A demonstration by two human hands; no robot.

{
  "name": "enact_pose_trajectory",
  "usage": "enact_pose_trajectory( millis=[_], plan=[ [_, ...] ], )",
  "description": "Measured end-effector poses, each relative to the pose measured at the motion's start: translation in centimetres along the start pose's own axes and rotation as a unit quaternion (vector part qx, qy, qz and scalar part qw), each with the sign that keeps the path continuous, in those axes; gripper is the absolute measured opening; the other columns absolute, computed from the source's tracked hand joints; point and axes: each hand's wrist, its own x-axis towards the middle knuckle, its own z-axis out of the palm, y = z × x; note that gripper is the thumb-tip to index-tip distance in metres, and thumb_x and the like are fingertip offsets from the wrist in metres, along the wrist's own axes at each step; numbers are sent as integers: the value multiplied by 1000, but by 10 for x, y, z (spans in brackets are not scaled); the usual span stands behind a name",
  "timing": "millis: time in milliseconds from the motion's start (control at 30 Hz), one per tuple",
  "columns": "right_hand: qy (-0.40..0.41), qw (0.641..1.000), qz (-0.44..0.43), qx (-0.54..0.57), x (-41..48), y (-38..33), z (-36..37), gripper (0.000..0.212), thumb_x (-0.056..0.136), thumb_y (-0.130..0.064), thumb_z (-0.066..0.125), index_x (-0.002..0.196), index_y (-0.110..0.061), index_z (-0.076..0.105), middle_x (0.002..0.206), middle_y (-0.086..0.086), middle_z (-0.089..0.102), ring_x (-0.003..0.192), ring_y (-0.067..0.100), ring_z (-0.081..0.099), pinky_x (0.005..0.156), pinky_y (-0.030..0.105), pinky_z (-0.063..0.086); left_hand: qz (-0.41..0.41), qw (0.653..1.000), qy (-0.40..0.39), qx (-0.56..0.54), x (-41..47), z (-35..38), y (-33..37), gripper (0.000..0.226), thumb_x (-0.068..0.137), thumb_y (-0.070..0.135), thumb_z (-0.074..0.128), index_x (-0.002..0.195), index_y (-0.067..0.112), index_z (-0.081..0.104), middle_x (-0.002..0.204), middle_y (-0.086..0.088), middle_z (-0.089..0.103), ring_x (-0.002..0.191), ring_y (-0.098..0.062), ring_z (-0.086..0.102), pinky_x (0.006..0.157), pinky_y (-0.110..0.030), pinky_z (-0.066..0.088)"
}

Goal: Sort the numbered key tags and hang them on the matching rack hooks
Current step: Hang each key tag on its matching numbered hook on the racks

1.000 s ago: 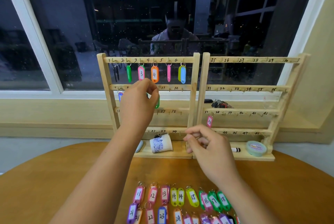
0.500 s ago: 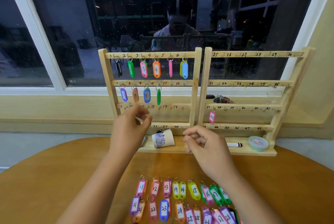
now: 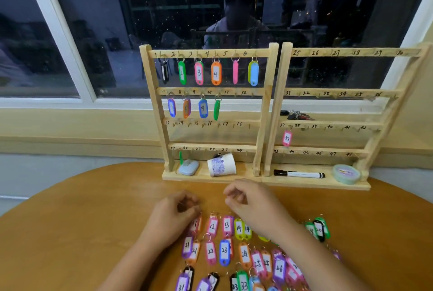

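Two wooden racks stand at the table's far edge, the left rack [image 3: 266, 103] and the right rack [image 3: 396, 107]. Tags hang on hooks 1 to 6 in its top row and 7 to 10 [image 3: 217, 110] in its second row. A pink tag 37 [image 3: 287, 138] hangs on the right one. Several numbered tags [image 3: 224, 252] lie in rows on the table. My left hand [image 3: 171, 215] is down at the row's left end, fingers curled onto the ring end of the pink tag 11 [image 3: 196, 224]. My right hand [image 3: 253, 206] hovers above tags 14, fingers loosely curled, holding nothing.
On the rack bases lie a tipped paper cup [image 3: 221, 167], a small blue object [image 3: 188, 168], a black-and-white marker [image 3: 298, 174] and a round green tin [image 3: 346, 173]. A bunch of keys [image 3: 297, 114] sits on the window sill behind. The round wooden table [image 3: 82, 232] curves away left.
My left hand has come down from the rack's second row, leaving a green tag on hook 10, and now sits on the table at tag 11. My right hand lowered slightly.
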Motion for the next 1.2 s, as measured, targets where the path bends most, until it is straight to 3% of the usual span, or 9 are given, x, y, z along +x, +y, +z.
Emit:
enact_pose_trajectory(
  millis=[233,333,467,600,767,900,967,1033,1200],
  plan=[
    [-49,998,-2,-40,-3,-4,16,14,99,-31,72,113,-33,74,104,-20,64,94,-2,60,82,15,51,7,997,-77,17,6,-7,0,11,91,39,78,101,42,77,99,29,73,96,4,68,85,-25,57],
    [-61,997,-6,-53,-3,-5,17,17,100,-33,72,117,-34,73,108,-19,63,96,-3,58,82,14,49,27,995,-76,52,5,-7,0,10,92,32,79,96,41,77,100,34,70,97,6,66,87,-24,56],
    [-64,996,-8,-57,-5,-5,18,19,99,-35,72,119,-35,72,108,-20,62,98,-5,57,83,15,48,17,997,-70,21,4,-6,3,8,97,31,77,92,37,80,96,27,76,96,6,68,89,-25,57],
    [-60,997,4,-45,-6,-8,15,22,98,-43,73,119,-38,71,105,-21,63,96,-3,60,83,17,51,14,998,-23,-58,-2,-9,15,6,98,30,78,93,32,81,93,17,79,91,0,71,85,-27,57],
    [-42,999,26,5,-5,-15,10,33,93,-54,75,121,-37,71,102,-19,69,92,-4,65,82,20,57,30,975,-6,-220,-12,-8,41,4,96,20,80,94,24,82,90,-3,80,81,-13,73,76,-26,57],
    [-53,993,41,97,-5,-17,9,31,85,-59,82,107,-39,75,98,-13,75,89,2,70,83,30,62,45,958,-4,-283,-19,-5,58,4,93,9,80,95,12,81,92,-7,81,87,-20,77,78,-26,60],
    [-49,986,47,152,-4,-18,9,28,82,-54,87,101,-37,76,94,-7,77,83,9,74,82,38,64,46,956,1,-291,-20,-3,61,7,92,6,81,98,10,79,92,-8,81,89,-23,78,80,-30,62],
    [-52,977,54,199,-4,-20,8,22,84,-40,90,98,-31,76,86,-3,77,73,13,72,73,36,60,40,950,6,-309,-20,-2,61,11,90,6,82,100,10,78,91,-11,81,87,-25,77,79,-32,62],
    [-78,961,50,261,-5,-23,0,15,92,-19,84,105,-19,78,84,3,78,70,16,68,66,31,58,17,924,14,-382,-19,-3,60,19,86,4,84,103,5,77,86,-11,76,74,-11,69,64,-19,53]
  ],
)
